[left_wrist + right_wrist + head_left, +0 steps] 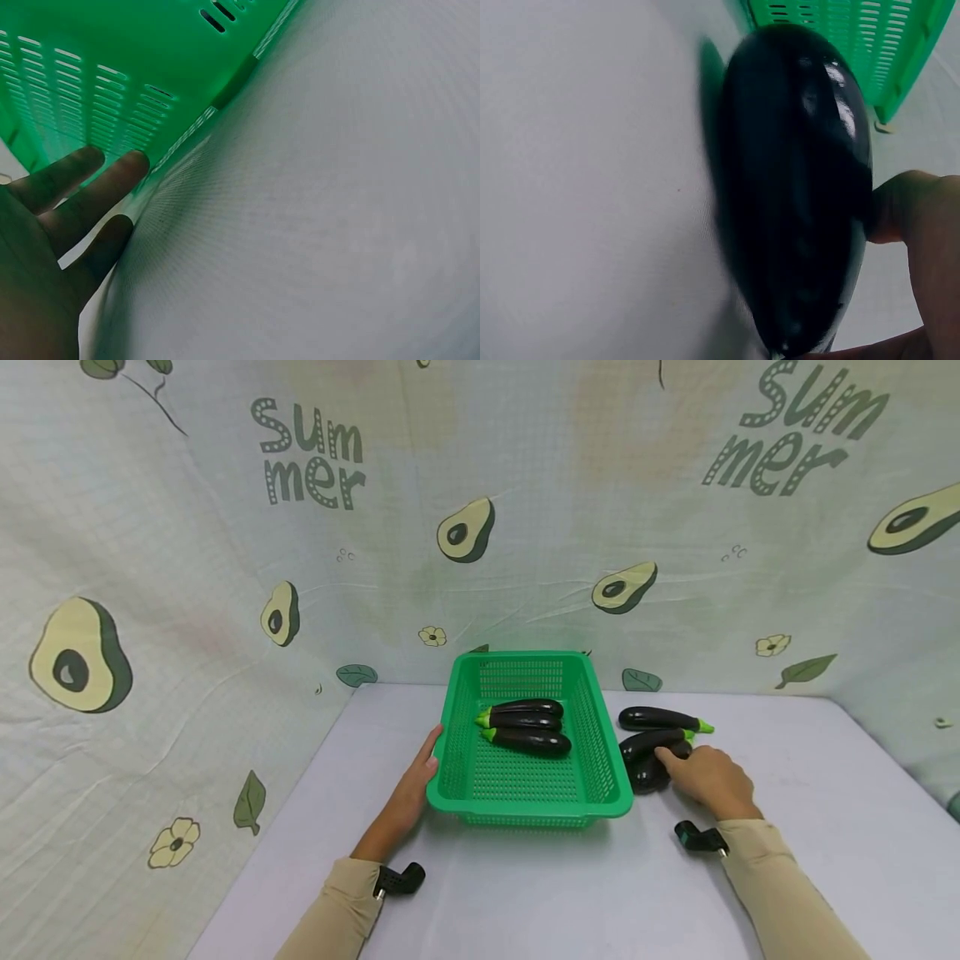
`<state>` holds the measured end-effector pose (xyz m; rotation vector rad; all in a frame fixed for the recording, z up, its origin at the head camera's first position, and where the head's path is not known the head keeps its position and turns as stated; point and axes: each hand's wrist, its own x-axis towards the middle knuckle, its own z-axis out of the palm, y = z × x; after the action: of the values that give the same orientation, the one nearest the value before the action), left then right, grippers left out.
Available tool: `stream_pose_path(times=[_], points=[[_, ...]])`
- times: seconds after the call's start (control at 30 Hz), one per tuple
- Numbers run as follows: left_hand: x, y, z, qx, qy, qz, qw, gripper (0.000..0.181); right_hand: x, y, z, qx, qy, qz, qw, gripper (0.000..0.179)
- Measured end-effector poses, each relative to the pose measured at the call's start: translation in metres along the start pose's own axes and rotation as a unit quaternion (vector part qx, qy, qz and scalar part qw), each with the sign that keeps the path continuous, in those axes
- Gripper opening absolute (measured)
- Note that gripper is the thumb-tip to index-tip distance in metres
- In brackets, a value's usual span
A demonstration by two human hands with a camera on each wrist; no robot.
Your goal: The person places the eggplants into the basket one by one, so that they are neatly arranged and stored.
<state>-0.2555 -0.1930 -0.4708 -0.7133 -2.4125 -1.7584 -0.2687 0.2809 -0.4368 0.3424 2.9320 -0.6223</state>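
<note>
Three dark eggplants (pixel 528 742) with green stems lie side by side in a green plastic basket (pixel 525 808). My left hand (pixel 412 781) is at the basket's left side; in the left wrist view its extended fingers (pixel 101 191) rest against the slotted wall. To the right of the basket, my right hand (pixel 712 778) holds the nearest eggplant (pixel 648 774). Its thumb presses the glossy side of that eggplant (pixel 795 180) in the right wrist view, and another finger shows by the narrow end. Two more eggplants (pixel 654 718) lie just behind it; the remaining fingers are mostly hidden.
The basket stands on a white-covered table (pixel 510 893). Behind it hangs a cloth (pixel 540 468) printed with avocados and lettering, which also runs along the left side. A small black camera (pixel 401 878) is strapped at the left wrist, another camera (pixel 699 837) at the right.
</note>
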Motion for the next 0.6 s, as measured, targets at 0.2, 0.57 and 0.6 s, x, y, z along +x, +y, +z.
stream_pose_path(times=[0.2,0.57,0.6], points=[[-0.001,-0.001,0.001,-0.003,0.008,0.003,1.0000,0.054,-0.002,-0.003,-0.004,-0.012,-0.006,-0.005,0.9999,0.088],[-0.006,0.041,-0.002,0.010,-0.015,-0.011,0.9998,0.054,-0.008,0.001,-0.012,-0.013,-0.016,-0.010,0.9997,0.089],[-0.006,0.043,-0.002,0.012,-0.014,-0.014,0.9997,0.054,-0.008,0.003,-0.012,-0.008,-0.019,-0.012,0.9997,0.087]])
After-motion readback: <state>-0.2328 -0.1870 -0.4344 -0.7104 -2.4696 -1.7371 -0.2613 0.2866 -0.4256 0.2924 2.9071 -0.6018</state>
